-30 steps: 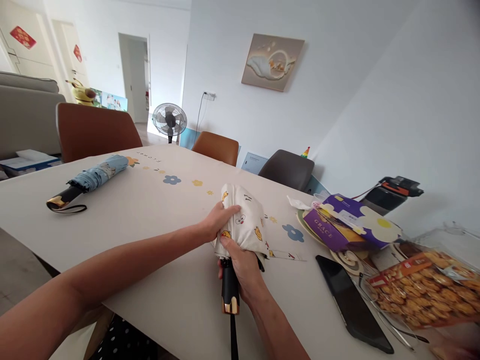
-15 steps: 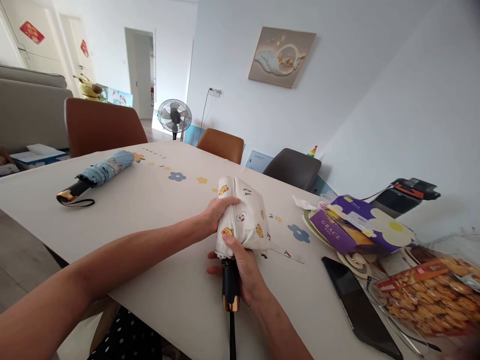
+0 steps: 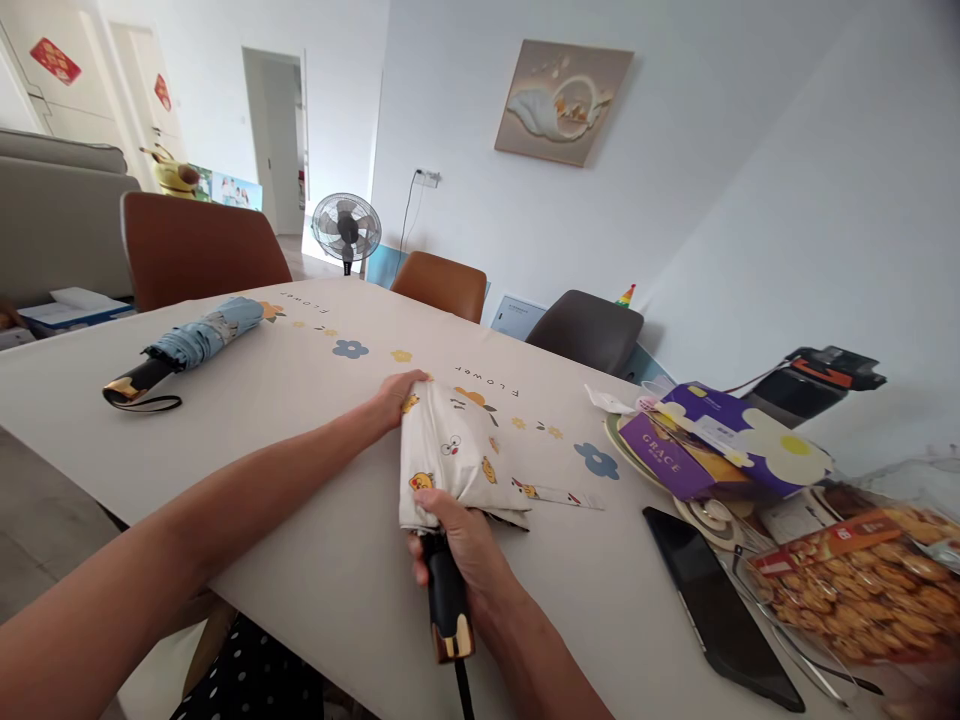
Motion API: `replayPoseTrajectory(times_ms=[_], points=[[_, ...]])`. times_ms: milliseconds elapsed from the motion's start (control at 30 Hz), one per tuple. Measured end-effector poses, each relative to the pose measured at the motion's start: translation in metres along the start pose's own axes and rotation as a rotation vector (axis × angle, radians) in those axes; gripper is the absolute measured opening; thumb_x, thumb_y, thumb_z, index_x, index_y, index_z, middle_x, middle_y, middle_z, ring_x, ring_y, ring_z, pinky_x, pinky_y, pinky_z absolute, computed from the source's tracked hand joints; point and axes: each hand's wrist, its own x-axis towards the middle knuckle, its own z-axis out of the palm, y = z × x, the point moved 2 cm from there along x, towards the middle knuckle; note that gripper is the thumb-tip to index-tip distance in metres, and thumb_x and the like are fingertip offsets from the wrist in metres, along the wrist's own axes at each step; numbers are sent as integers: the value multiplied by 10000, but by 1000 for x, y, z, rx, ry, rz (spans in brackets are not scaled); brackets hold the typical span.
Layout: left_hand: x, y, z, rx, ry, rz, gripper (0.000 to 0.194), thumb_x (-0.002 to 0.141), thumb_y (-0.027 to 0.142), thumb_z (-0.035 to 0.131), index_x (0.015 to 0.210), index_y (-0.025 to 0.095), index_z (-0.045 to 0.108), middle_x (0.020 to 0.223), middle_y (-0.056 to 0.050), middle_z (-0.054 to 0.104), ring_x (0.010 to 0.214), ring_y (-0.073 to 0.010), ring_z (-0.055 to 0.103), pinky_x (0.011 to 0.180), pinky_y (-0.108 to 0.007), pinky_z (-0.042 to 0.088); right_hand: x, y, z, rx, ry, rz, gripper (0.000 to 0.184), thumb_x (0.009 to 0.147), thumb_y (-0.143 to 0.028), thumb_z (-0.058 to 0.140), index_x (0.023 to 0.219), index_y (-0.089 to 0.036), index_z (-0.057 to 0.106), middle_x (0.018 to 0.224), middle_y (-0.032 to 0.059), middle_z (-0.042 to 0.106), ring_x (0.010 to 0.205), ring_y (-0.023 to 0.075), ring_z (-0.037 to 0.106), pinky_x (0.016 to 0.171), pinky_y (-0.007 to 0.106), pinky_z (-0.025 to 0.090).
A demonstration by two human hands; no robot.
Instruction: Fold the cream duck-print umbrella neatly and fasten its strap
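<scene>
A white folding umbrella (image 3: 450,455) with yellow duck prints is held above the table, its canopy loosely folded and spread to the right. Its black handle (image 3: 448,600) with a gold end points toward me, a strap hanging below. My left hand (image 3: 401,397) pinches the canopy's far left edge. Around the canopy's near end, just above the handle, my right hand (image 3: 465,545) is closed with the thumb on top. A printed strip of the fabric (image 3: 559,494) sticks out to the right. Further left lies a rolled blue umbrella (image 3: 210,338) with a black and gold handle.
On the right of the white table (image 3: 300,560) are a black phone (image 3: 720,610), glasses (image 3: 810,660), a bag of cookies (image 3: 870,600), a purple box (image 3: 675,450) and a black bottle (image 3: 806,385). Chairs (image 3: 202,250) stand along the far side, with a fan (image 3: 346,228) behind.
My left hand has moved up and left to the canopy's far edge. The white umbrella and my right hand have shifted slightly left, and the canopy lies more spread to the right.
</scene>
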Motion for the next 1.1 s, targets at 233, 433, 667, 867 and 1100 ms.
replayPoseTrajectory(times_ms=[233,433,667,867,1100], points=[[4,28,-18,264,134,317,308,565,135,637,864,179,576,772,-26,647,733,-144,596,771,-271,451,1,3,0,-41,-38,60,146,699,-272,561,719,-131,529,450,-6,518,306,96,446,283,192,375],[-43,17,57,880,-515,511,247,651,218,578,867,259,689,931,-20,680,848,-199,603,719,-258,443,-1,0,4,36,-21,23,128,662,-235,607,672,-144,517,459,-39,438,375,73,396,286,178,380],[-48,-16,102,1280,-880,371,217,463,64,654,561,257,673,605,-10,657,567,-198,566,605,-288,426,-2,-3,1,58,49,-8,123,657,-224,610,688,-143,522,453,-35,433,386,82,385,275,186,357],[-55,-6,116,1150,-698,659,152,561,80,623,516,225,631,663,-13,648,642,-182,579,659,-271,432,3,-4,-3,92,5,11,148,632,-215,632,717,-135,541,483,-32,448,405,91,411,284,202,377],[-78,48,92,655,-504,780,118,774,180,454,838,193,552,839,-17,620,733,-130,568,621,-246,470,12,-10,-17,171,110,-70,181,626,-237,657,727,-131,551,475,-40,437,395,82,406,285,195,370]])
